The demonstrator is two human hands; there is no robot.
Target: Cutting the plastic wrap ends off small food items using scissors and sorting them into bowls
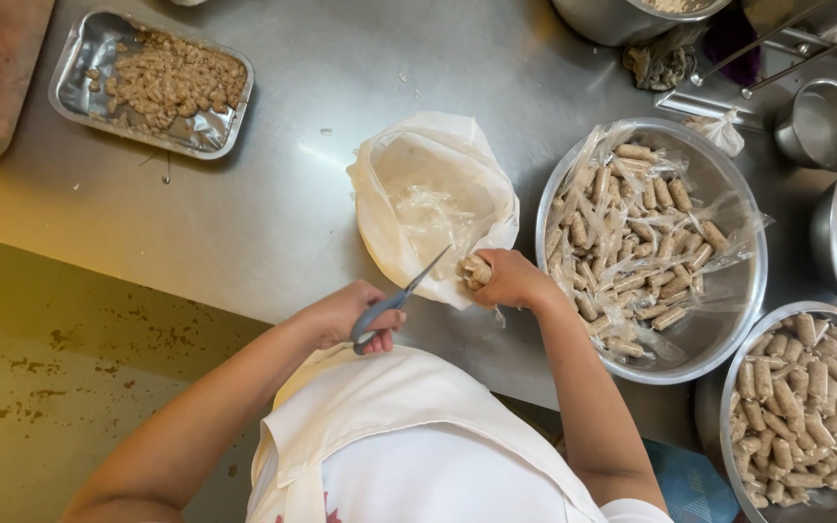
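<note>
Seen from above at a steel worktable (273, 194); left hand (346, 315) wrapped through the grey handles of a pair of scissors (401, 300), fingers closed on them, blades pointed up and right toward the other hand; right hand (513, 279) clenched around a short wrapped roll (475, 271), its end poking out from the fist just beside the blade tips; both hands poised at the near edge of a crumpled white plastic bag (433, 199) lying open on the table.

To the right, a steel bowl (719, 329) lined with clear plastic and filled with similar brown rolls; nearer, a second bowl (728, 426) of bare rolls; at far left, a foil tray (79, 87) of crumbly filling, well apart.

Judged as the snipping step: wrapper end of the held roll about to meet the blades; next move likely called for steadying the roll and closing the blades on the wrapper only, clear of the fingertips.
</note>
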